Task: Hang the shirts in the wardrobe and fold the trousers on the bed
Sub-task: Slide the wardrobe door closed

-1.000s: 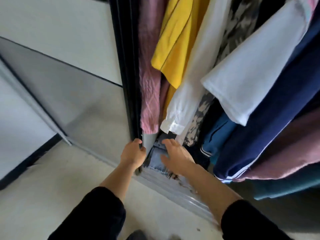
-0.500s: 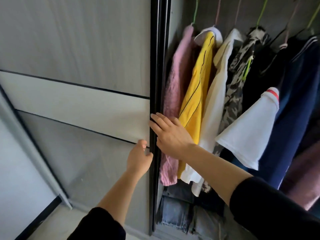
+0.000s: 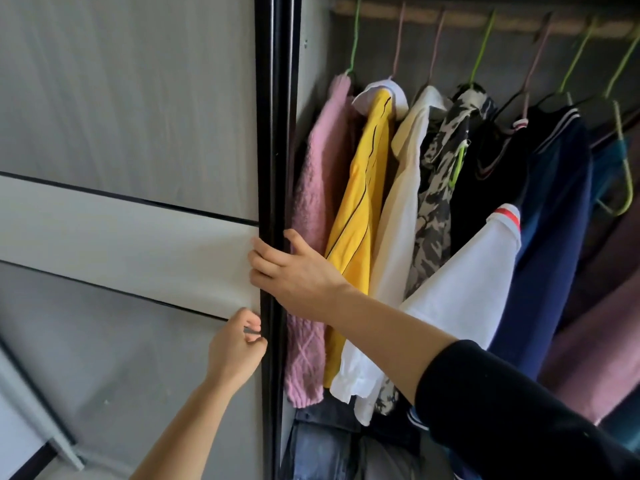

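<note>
Clasping the grey sliding wardrobe door's black edge (image 3: 272,150) with the right grip (image 3: 298,268). Pinching it lower down with the left grip (image 3: 235,348).

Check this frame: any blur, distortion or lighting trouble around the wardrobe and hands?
Head view: wide-angle distortion slants and bows the door panel seams; the door is evenly lit, the wardrobe interior dim, so the black shirt loses detail; the rail is soft; right hand and left hand at the door edge read clearly; no glare.
</note>
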Demonstrator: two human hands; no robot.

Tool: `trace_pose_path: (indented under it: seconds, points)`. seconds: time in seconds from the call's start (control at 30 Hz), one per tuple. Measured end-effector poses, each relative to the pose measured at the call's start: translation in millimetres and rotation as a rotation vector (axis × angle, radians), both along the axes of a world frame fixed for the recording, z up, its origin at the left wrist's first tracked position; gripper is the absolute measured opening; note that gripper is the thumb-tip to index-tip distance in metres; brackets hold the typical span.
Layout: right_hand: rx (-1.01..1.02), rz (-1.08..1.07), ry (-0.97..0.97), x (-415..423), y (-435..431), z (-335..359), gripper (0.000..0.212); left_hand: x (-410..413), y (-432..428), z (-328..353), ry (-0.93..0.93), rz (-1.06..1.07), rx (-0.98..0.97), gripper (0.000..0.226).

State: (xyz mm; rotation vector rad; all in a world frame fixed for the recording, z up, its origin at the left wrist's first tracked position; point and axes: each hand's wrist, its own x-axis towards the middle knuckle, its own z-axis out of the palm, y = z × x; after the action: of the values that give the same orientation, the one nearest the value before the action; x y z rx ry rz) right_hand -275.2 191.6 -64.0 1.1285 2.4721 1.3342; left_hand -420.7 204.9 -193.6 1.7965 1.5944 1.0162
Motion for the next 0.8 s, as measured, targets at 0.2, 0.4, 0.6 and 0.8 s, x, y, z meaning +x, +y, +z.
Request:
trace_pose_path:
  seconds: [0.2,0.4,0.6,0.8]
  points:
    - [0.073,0.116,0.020,4.2,4.3,5.4,0.027,2.8,3.5,3.9,-0.050,-0.015,-0.040,0.019]
    - [0.106,0.243,0.154,32.1,-6.0,2.5,0.016,26.1,-19.5,8.5,-0.091,-0.140,-0.096,0.023]
    - [0.138,0.297,0.252,89.6,-33.5,-2.2,0.010,66.1,-48.0,12.5,0.006,-0.326,-0.068,0.031]
    - [0.176,0.277,0.332,158.9,-78.0,-9.4,0.008,111.9,-80.3,16.2,0.227,-0.346,0.311,0.053]
